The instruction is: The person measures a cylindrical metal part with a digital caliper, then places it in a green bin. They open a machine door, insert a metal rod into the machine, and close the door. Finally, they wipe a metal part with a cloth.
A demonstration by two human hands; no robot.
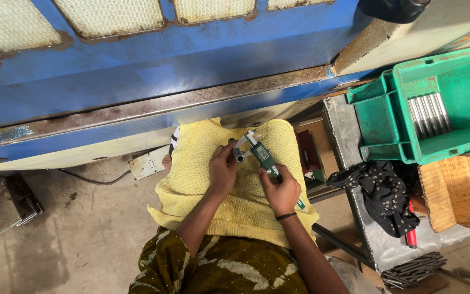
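the left hand [223, 170] is pinching a small metal cylinder [239, 156] between the jaws of a green digital caliper [262, 155], over a yellow cloth [246, 207] on the lap. the right hand [281, 190] is closing its grip around the caliper's body. a green bin [452, 141] is sitting well apart at right.

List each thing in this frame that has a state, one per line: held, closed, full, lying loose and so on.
Left hand: holds small grey metal cylinder between caliper jaws.
Right hand: grips green digital caliper, jaws closed on the cylinder.
Yellow quilted cloth: spread over the lap.
Green plastic bin: open, holds a row of metal rods.
Black dotted cloth: crumpled on the metal stand.
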